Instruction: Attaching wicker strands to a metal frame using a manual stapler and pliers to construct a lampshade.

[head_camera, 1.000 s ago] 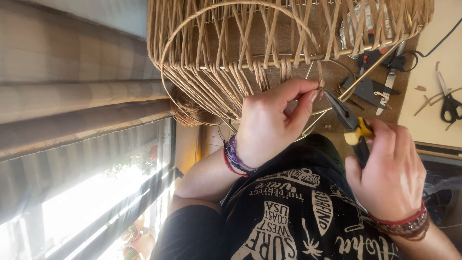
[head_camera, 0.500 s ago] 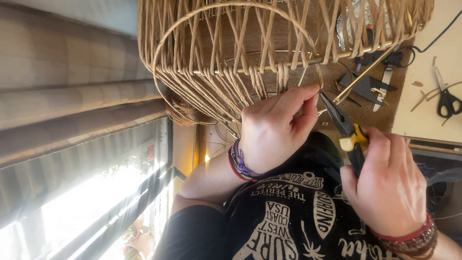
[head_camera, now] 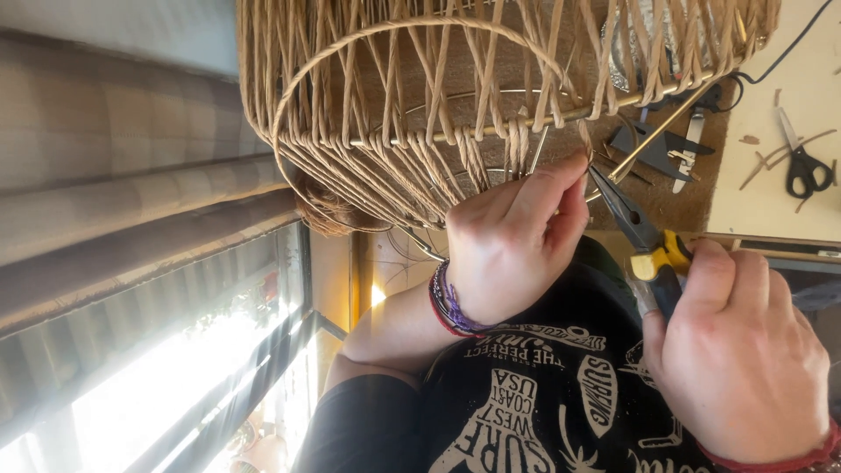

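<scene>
A woven wicker basket (head_camera: 420, 96) of tan strands on a wire frame fills the top of the view. My left hand (head_camera: 512, 241), with purple and red bracelets at the wrist, pinches a strand at the basket's rim between thumb and fingers. My right hand (head_camera: 736, 350) grips the yellow-and-black handles of needle-nose pliers (head_camera: 644, 236). The pliers' tips reach up to my left fingertips and the pinched strand. My black printed shirt lies below both hands.
Black-handled scissors (head_camera: 802, 166) and strand offcuts lie on a pale surface at the upper right. Several dark hand tools (head_camera: 666, 149) rest on a brown mat beyond the basket. A bright window (head_camera: 175, 377) and striped curtain (head_camera: 131, 193) take up the left side.
The basket and both hands sit slightly lower and larger in the view. My left hand keeps its pinch on the strand, and my right hand with the pliers has dropped a little.
</scene>
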